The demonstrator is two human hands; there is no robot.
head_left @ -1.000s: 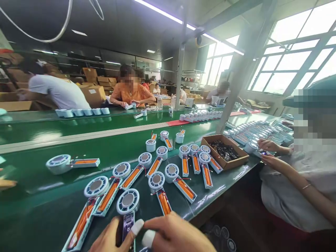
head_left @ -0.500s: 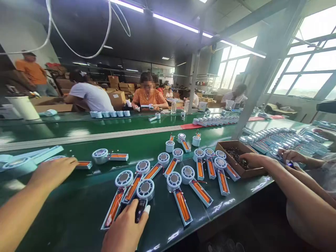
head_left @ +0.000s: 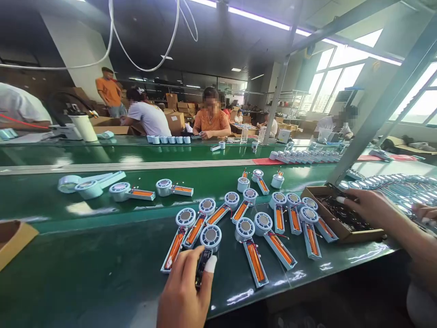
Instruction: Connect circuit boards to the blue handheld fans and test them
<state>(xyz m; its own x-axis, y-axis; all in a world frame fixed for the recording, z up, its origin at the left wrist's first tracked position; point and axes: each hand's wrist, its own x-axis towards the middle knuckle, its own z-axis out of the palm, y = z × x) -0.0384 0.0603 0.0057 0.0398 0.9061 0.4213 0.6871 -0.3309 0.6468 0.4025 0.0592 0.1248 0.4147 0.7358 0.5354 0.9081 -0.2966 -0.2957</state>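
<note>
My left hand [head_left: 186,284] pinches a narrow black part [head_left: 203,268] with small details on its face; the thumb wears a white finger cot. That part lies over or just above the handle of a pale blue handheld fan [head_left: 210,237], and my fingers hide most of the handle. At the right, my right hand [head_left: 363,205] is over a cardboard box [head_left: 358,236] full of small black parts [head_left: 341,216]. A dark flat piece [head_left: 335,188] shows at its fingertips, by the box's far edge. My right thumb also has a white cot.
Several open fans [head_left: 254,264] with orange insides lie around my left hand. More fans [head_left: 119,191] stand on the green belt beyond. A cardboard flap [head_left: 15,241] is at the left, a slanted metal post [head_left: 372,109] at the right. A co-worker's hand [head_left: 425,213] is far right.
My view has swung left. Another person's arm at the left has withdrawn, leaving a fan on the belt. My right hand has risen from the box's parts; my left stays by the same fan.
</note>
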